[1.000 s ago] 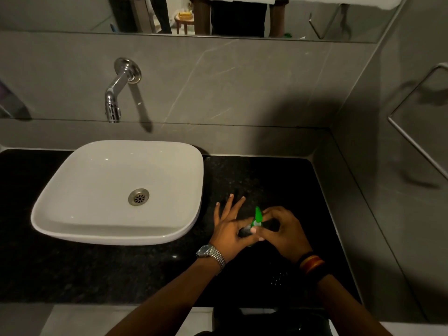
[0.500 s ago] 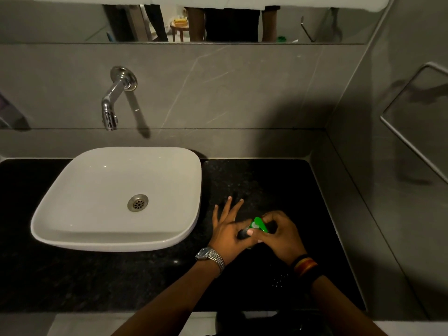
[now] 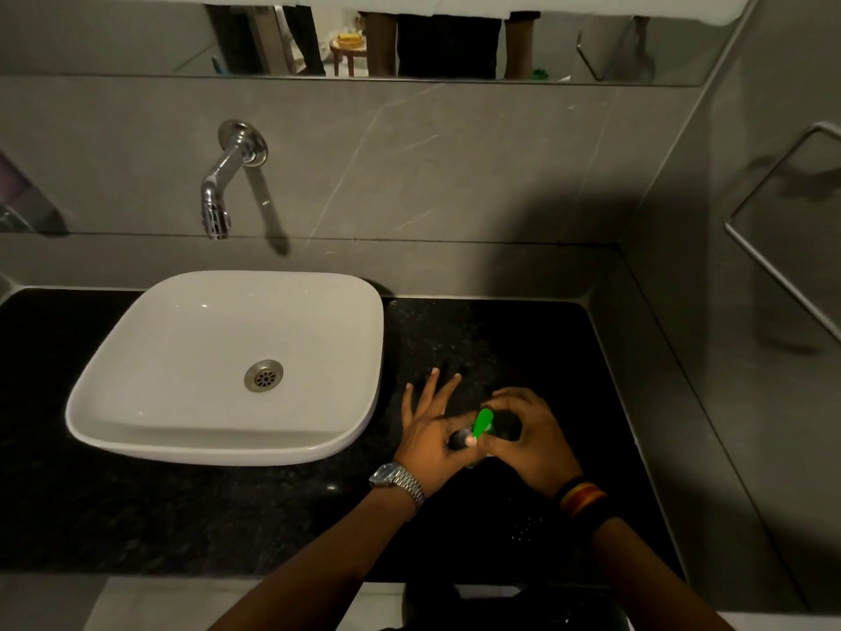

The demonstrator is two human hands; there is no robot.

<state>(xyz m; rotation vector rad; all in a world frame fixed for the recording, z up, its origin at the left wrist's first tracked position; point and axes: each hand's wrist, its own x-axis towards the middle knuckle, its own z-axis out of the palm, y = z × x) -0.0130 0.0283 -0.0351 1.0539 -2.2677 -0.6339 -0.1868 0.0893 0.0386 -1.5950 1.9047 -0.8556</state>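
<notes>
A small dark bottle point(image 3: 458, 437) with a bright green flip cap point(image 3: 482, 423) is held over the black counter point(image 3: 182, 516), right of the basin. My left hand point(image 3: 430, 430), with a metal watch on its wrist, pinches the bottle's dark end with thumb and forefinger while three fingers stick out straight. My right hand point(image 3: 530, 441), with striped bands on its wrist, curls round the bottle at the green cap. Most of the bottle is hidden by the two hands.
A white basin point(image 3: 136, 380) with a metal drain sits on the counter's left half, under a chrome wall tap point(image 3: 218, 193). Grey tiled walls close the back and right side, with a metal towel rail point(image 3: 773, 266) on the right. A mirror runs along the top.
The green cap has tipped from pointing up to leaning over between my hands. Both hands stay in the same spot on the bottle.
</notes>
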